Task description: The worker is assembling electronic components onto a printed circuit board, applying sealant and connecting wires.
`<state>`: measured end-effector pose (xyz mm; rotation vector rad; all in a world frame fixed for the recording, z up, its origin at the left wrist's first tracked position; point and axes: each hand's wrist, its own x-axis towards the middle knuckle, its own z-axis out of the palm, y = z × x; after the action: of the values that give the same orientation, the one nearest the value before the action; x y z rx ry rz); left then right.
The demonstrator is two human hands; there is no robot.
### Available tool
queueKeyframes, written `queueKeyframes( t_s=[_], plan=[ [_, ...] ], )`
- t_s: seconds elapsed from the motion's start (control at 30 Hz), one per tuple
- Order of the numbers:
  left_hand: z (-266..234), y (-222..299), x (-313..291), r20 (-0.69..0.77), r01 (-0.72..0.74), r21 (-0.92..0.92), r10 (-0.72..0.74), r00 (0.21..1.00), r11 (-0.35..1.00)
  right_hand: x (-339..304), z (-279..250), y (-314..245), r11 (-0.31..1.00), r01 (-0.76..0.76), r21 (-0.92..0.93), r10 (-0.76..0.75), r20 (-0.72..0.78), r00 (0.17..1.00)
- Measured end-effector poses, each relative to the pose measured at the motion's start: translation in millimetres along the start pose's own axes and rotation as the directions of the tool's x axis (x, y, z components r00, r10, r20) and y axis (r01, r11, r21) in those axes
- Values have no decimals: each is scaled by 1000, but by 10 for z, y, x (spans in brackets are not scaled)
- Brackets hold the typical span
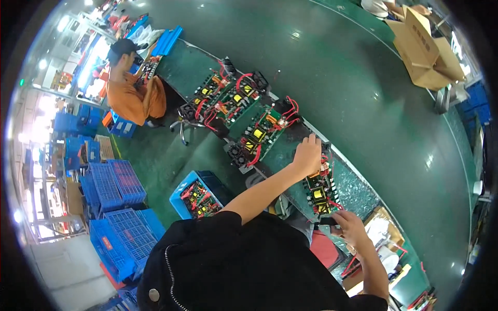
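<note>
A long green circuit board (319, 193) with yellow transformers and red wires lies across the bench in front of me. My left hand (308, 156) is closed on its far end, the fingers curled over the edge. At the near end, my right hand (350, 228) grips a black part (327, 223) beside the board's red wire; what exactly this part is stays partly hidden. Further left along the bench sits another circuit board (257, 133), with a black fan (238, 154) at its near end. Beyond it are more such boards (236, 98) side by side.
A blue crate (180, 205) holding circuit boards stands on the floor, left of my left arm. Blue baskets (124, 243) are stacked behind it. A person in orange (127, 98) works at the bench's far left. Cardboard box (425, 54) stands far right; bench clutter (384, 249) lies near my right arm.
</note>
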<state>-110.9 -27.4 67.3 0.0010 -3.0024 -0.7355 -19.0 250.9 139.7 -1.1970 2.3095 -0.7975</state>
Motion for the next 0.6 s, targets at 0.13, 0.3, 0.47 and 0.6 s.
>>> queueKeyframes(
  t_s=[0.13,0.3,0.47,0.6],
  plan=[
    [-679,-247,159,-84,-14,20,16,996,1000,549,-292,-500,997,65,50,-70,105,992],
    [-2098,-1098,669,-242,-44,62,57,969,997,2000,-750,-1540,971,176,-164,-173,28,984],
    [-3477,-2219,1528,-338,-294,171,337,879,940,3772,55,-2105,986,106,-131,-117,-81,990],
    [-3973,-3578,1909,32,-380,427,407,913,820,5679,501,-2667,959,274,-74,-283,-207,937]
  ],
)
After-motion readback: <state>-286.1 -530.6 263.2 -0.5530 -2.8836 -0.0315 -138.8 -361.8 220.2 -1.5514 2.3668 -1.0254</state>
